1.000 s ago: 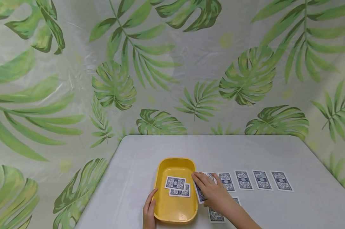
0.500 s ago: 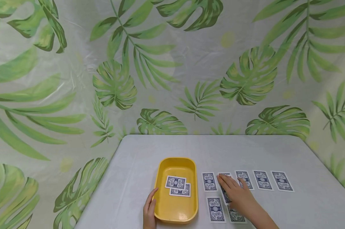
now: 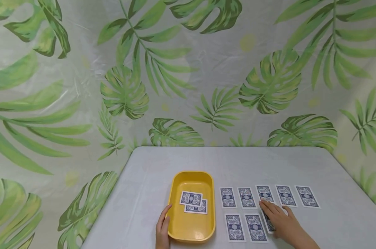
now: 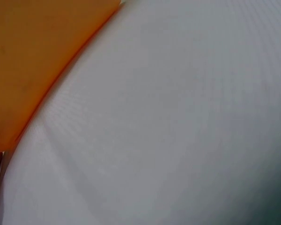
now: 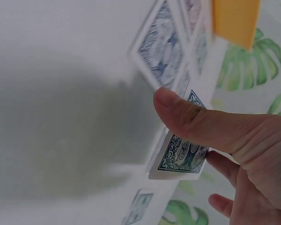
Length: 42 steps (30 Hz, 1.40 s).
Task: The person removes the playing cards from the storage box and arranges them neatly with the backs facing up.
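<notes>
My right hand (image 3: pixel 279 219) pinches a playing card (image 3: pixel 267 221) with a blue-and-white patterned back, held tilted at the near end of the third card in the back row. In the right wrist view, the thumb lies across the card's patterned back (image 5: pixel 181 154), with fingers behind it. At the left, my left hand (image 3: pixel 163 226) rests against the side of a yellow tray (image 3: pixel 191 233), fingers fairly straight at the rim. Two overlapping face-down cards (image 3: pixel 191 199) lie inside the tray. Only the tray's wall (image 4: pixel 42 56) and a sliver of hand show in the left wrist view.
Several face-down cards (image 3: pixel 286 196) form a spaced back row right of the tray. Nearer the front lie two more cards (image 3: pixel 235 228), side by side. All rest on a white-covered table (image 3: pixel 253 166), with a leaf-patterned curtain (image 3: pixel 219 69) behind it.
My right hand has moved right in steps from beside the tray. Two cards now lie uncovered in the front row, and a card is in the right hand. The left hand and tray stay put.
</notes>
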Each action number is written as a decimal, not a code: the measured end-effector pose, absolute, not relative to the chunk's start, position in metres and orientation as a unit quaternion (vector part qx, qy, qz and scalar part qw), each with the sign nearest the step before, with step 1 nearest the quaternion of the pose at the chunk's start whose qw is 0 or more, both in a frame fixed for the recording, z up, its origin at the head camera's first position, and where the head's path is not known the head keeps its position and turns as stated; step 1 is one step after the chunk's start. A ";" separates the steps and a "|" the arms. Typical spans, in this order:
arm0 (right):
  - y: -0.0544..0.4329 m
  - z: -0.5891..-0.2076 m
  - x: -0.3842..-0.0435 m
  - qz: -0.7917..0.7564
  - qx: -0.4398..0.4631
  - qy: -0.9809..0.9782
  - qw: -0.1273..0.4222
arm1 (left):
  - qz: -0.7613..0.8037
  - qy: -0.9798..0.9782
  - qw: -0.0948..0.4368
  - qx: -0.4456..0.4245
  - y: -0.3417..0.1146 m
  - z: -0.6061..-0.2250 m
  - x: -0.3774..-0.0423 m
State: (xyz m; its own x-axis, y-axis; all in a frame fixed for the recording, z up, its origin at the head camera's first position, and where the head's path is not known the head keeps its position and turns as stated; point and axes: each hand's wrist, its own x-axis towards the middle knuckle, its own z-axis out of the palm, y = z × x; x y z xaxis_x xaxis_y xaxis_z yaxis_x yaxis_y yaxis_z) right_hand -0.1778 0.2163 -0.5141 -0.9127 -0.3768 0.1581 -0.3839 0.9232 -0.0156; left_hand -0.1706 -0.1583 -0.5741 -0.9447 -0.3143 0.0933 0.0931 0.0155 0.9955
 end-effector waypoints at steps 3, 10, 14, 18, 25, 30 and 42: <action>0.221 -0.521 -0.180 0.045 0.187 -0.981 0.028 | -0.696 -0.698 0.148 0.078 -0.158 -0.574 -0.171; 0.227 -0.531 -0.188 0.076 0.161 -0.982 -0.062 | -0.701 -0.693 0.153 0.071 -0.158 -0.574 -0.171; 0.232 -0.535 -0.193 0.078 0.161 -0.980 -0.081 | -0.699 -0.695 0.154 0.071 -0.158 -0.573 -0.171; 0.234 -0.534 -0.197 0.088 0.157 -0.977 -0.113 | -0.698 -0.695 0.159 0.066 -0.158 -0.573 -0.171; 0.233 -0.532 -0.203 0.104 0.154 -0.975 -0.119 | -0.704 -0.689 0.162 0.060 -0.159 -0.573 -0.172; 0.231 -0.537 -0.201 0.085 0.149 -0.983 -0.070 | -0.702 -0.691 0.158 0.070 -0.159 -0.573 -0.173; 0.194 -0.536 -0.191 0.112 0.086 -0.982 0.122 | -0.697 -0.698 0.150 0.068 -0.159 -0.574 -0.170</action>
